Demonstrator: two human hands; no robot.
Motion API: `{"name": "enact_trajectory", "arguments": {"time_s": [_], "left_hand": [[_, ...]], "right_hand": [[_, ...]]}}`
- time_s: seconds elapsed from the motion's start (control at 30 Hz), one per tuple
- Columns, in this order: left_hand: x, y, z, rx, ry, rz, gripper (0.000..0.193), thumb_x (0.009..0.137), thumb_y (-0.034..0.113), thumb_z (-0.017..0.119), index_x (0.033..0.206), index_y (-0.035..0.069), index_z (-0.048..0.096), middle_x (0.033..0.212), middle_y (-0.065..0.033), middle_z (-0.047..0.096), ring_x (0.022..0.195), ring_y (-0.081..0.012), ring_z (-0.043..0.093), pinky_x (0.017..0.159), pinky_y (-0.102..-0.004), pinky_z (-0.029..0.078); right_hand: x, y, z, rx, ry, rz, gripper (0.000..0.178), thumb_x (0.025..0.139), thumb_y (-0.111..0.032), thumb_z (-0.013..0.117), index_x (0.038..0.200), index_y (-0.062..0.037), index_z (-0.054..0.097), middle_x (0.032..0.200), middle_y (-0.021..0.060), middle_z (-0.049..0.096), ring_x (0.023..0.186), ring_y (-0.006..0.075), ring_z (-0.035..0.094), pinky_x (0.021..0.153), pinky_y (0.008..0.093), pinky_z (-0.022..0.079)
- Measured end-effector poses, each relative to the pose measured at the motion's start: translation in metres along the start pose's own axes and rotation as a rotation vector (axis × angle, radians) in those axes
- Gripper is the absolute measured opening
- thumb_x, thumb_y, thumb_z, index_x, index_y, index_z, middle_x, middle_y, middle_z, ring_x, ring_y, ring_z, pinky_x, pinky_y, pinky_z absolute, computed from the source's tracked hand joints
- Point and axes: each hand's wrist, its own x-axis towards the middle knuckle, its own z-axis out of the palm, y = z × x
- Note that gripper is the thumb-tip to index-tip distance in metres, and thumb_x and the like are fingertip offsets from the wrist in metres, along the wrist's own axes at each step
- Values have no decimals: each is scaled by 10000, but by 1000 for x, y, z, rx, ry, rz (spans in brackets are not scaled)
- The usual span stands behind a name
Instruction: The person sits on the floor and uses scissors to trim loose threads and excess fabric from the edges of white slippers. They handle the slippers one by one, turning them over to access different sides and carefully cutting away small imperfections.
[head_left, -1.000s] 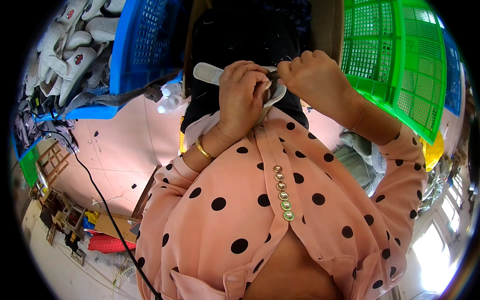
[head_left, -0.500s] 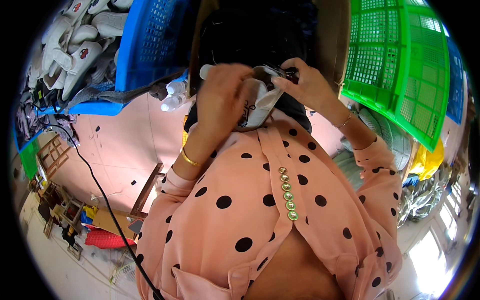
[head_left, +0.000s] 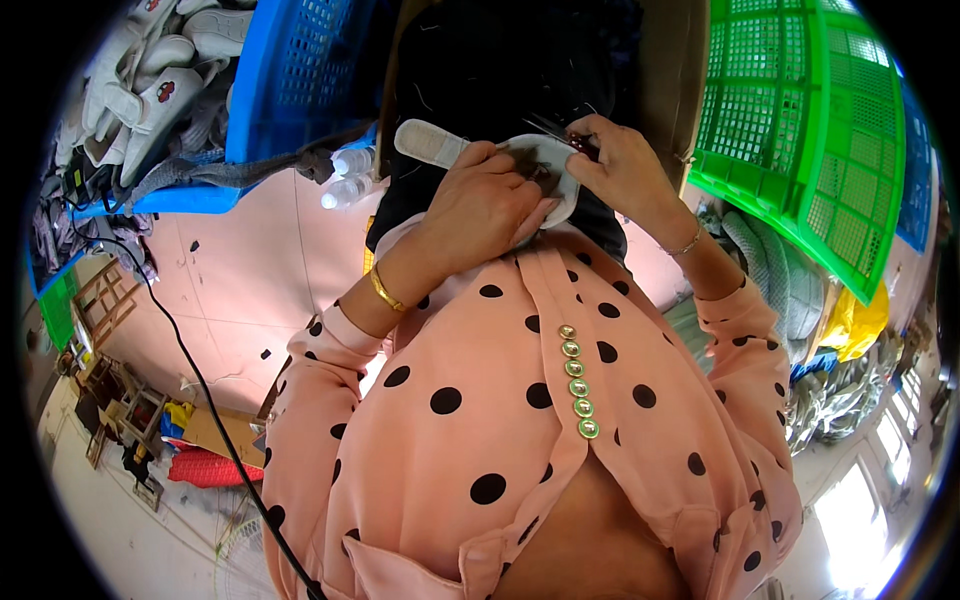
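Observation:
Over my lap lies a white shoe [head_left: 566, 203], its opening facing up and showing a brownish inside. A pale strap [head_left: 428, 143] sticks out from it to the left. My left hand [head_left: 482, 208] grips the shoe's near left side with bent fingers, hiding much of it. At the opposite rim, my right hand [head_left: 632, 172] closes round a small pair of scissors [head_left: 583, 146] with dark reddish handles. Their thin blades point up and left, over the shoe's far edge. The right thumb is by the rim.
On the left, a blue crate [head_left: 262, 110] stands beside a heap of white shoes [head_left: 160, 100]. Two plastic bottles [head_left: 347, 190] are near it. Green crates [head_left: 765, 130] rise at the right. A black cable [head_left: 190, 365] hangs at the left, and a cardboard box [head_left: 683, 80] stands ahead.
My left hand has moved down and turned on the shoe. The shoe has tipped so its opening and strap show more. The scissors' blades now stand out past my right fingers.

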Motion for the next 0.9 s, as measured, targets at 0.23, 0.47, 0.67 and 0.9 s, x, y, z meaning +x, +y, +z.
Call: {"name": "enact_trajectory", "arguments": {"time_s": [0.23, 0.47, 0.67, 0.9], "left_hand": [[14, -5, -6, 59, 42, 32, 186, 835, 209, 677, 707, 78, 646, 780, -72, 648, 805, -221, 566, 844, -366, 419], [2, -11, -6, 156, 178, -224, 247, 770, 123, 734, 1013, 165, 730, 1103, -9, 668, 1163, -232, 516, 936, -417, 413], [7, -16, -3, 181, 168, -95, 232, 753, 177, 752, 984, 187, 736, 1096, 15, 672, 1123, -191, 550, 1046, -452, 334], [5, -23, 13, 184, 123, -20, 216, 735, 219, 758, 947, 181, 750, 1042, 14, 691, 1090, -186, 568, 1086, -449, 318]], "right_hand": [[0, 7, 8, -15, 122, -6, 331, 796, -263, 580, 925, 31, 663, 699, 163, 659, 645, 340, 642, 619, 379, 517], [-13, 10, 13, 7, 6, 84, 348, 871, -246, 601, 981, 83, 636, 692, 174, 657, 613, 210, 675, 598, 299, 500], [-20, 17, 26, 165, 87, 88, 326, 867, -248, 604, 923, 70, 645, 652, 133, 655, 594, 176, 674, 574, 275, 501], [-28, 19, 31, 174, 175, 89, 307, 832, -250, 613, 836, 55, 648, 578, 122, 636, 543, 194, 661, 545, 288, 503]]}}
